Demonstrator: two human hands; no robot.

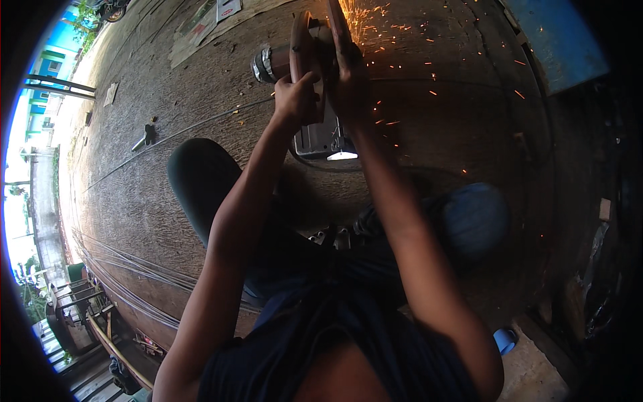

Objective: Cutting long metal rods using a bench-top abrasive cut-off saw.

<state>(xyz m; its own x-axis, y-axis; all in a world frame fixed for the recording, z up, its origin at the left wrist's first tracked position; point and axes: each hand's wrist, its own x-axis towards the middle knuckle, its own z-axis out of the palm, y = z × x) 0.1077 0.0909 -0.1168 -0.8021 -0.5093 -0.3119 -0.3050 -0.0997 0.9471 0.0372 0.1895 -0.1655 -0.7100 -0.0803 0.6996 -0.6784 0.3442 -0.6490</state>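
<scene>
At the top centre stands a cut-off saw (277, 62) with a round motor housing banded in silver tape. Its dark base (315, 142) lies on the floor just in front of me. My left hand (295, 99) is closed around the saw's curved reddish-brown handle (303, 50), thumb on top. Beside it, my right hand (349, 84) is in shadow, its fingers closed on a long reddish-brown bar (338, 30) that reaches the upper edge. Orange sparks (362, 23) spray from behind the bar and scatter rightward. The cutting contact itself is hidden.
My legs (207, 177) are bent either side of the saw's near end. A cable (194, 132) crosses the textured floor, with a small green tool (144, 137) near it. Thin rods (134, 268) lie at lower left. A blue panel (559, 40) stands at upper right.
</scene>
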